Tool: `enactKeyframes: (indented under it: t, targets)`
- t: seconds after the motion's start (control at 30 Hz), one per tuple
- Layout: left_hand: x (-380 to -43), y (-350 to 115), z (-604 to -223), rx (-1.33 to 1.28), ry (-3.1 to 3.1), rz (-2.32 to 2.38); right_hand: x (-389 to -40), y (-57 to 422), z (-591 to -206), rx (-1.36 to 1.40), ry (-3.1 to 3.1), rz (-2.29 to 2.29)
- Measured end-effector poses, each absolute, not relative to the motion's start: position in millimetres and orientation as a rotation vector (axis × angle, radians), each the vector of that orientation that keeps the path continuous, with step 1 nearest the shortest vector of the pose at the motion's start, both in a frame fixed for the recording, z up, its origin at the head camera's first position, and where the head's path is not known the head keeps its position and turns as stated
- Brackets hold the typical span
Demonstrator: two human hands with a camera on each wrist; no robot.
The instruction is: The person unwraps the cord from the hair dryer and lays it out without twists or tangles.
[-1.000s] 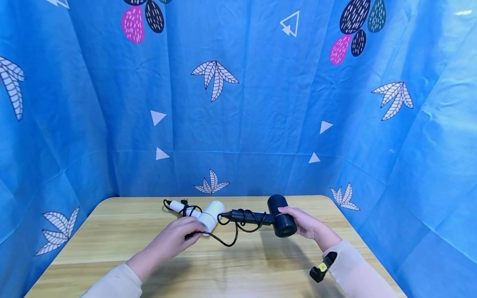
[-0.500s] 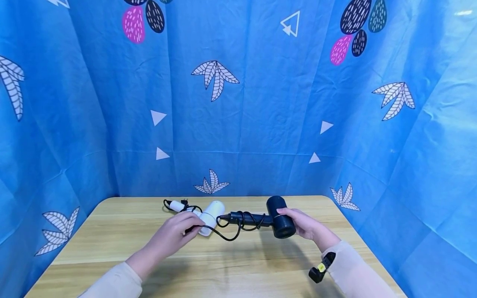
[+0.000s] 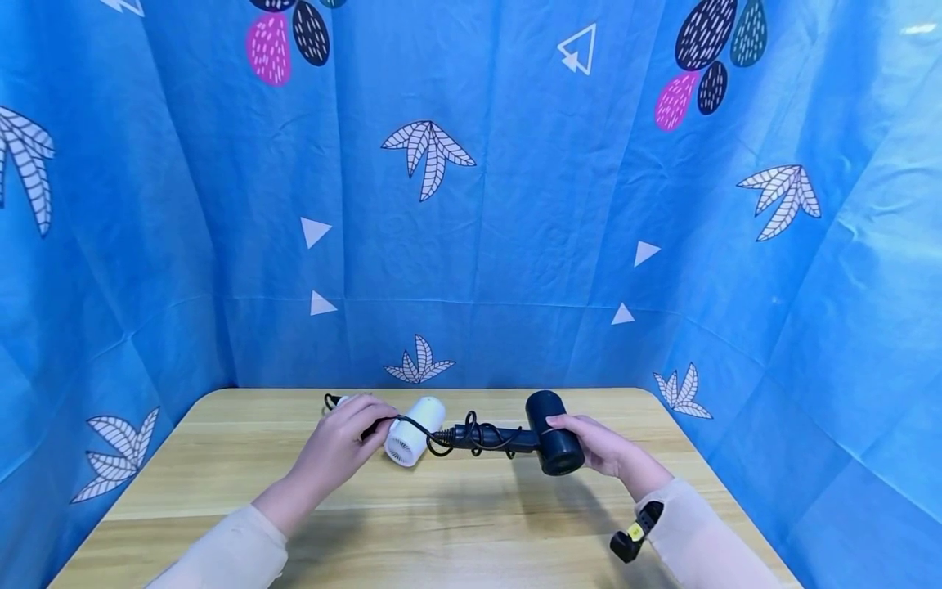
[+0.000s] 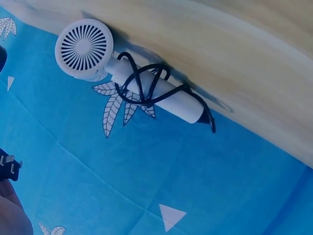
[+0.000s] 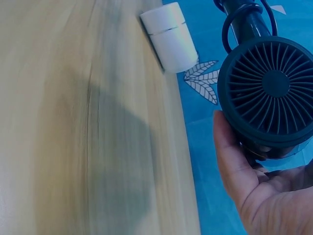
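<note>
My right hand (image 3: 599, 446) grips a black hair dryer (image 3: 555, 433) by its barrel, thumb along the side, above the table. Its handle points left, with loops of black cord (image 3: 471, 433) wound around it. In the right wrist view the dryer's round vented end (image 5: 276, 83) faces the camera. My left hand (image 3: 342, 438) pinches the free stretch of that cord. A dark plug-like piece (image 4: 9, 166) shows at the fingertips in the left wrist view. Behind the left hand a white hair dryer (image 3: 415, 431) lies on the table, its handle mostly hidden in the head view.
The wooden table (image 3: 441, 532) ends at a blue patterned curtain (image 3: 478, 245), which hangs behind and on both sides. In the left wrist view, black cord (image 4: 146, 85) is wrapped around the white dryer's handle. A black device (image 3: 636, 532) is strapped at the right wrist.
My left hand has risen and shifted slightly left with the cord, now covering the white dryer's handle. The cord's sagging loop has drawn up. The black hair dryer has dipped slightly.
</note>
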State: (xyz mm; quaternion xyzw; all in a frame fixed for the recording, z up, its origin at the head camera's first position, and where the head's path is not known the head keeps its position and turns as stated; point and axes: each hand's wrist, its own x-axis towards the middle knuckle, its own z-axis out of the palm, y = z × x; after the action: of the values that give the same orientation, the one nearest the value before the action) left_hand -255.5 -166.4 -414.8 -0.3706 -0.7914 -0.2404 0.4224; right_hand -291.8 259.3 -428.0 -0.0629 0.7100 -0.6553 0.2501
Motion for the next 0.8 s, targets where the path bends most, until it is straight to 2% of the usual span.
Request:
enactKeyframes:
  t: [0.8]
  targets:
    - [-271.9,-158.4,-393.1,-0.854,-1.941,-0.625,-287.7,257.8,-427.3,-0.193,1.912,-1.762]
